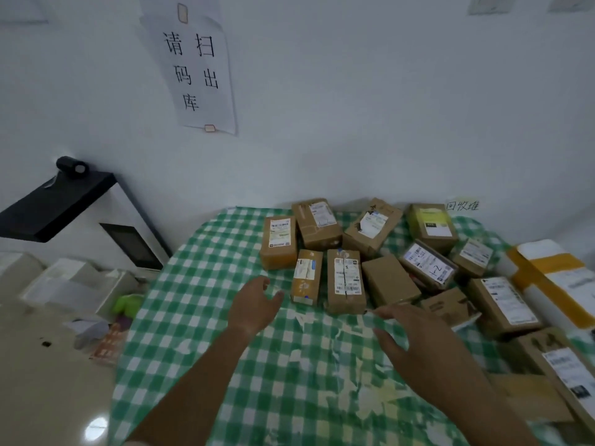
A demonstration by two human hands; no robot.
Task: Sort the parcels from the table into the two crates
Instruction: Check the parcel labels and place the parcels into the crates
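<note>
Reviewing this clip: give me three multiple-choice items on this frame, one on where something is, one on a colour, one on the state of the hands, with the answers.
1. Where does the box marked "1-2" lie?
A. among the parcels on the right of the table
B. on the floor
C. in the left hand

2. What colours is the tablecloth?
A. red and white
B. green and white
C. plain blue

3. What are the hands doing?
A. both grip one parcel
B. one holds a pen
C. both are open and hold nothing

Answers: 1 A, it sits among the other boxes. 2 B, the checks are green and white. 3 C, the left hand and right hand reach out over the cloth with spread fingers, empty.
</note>
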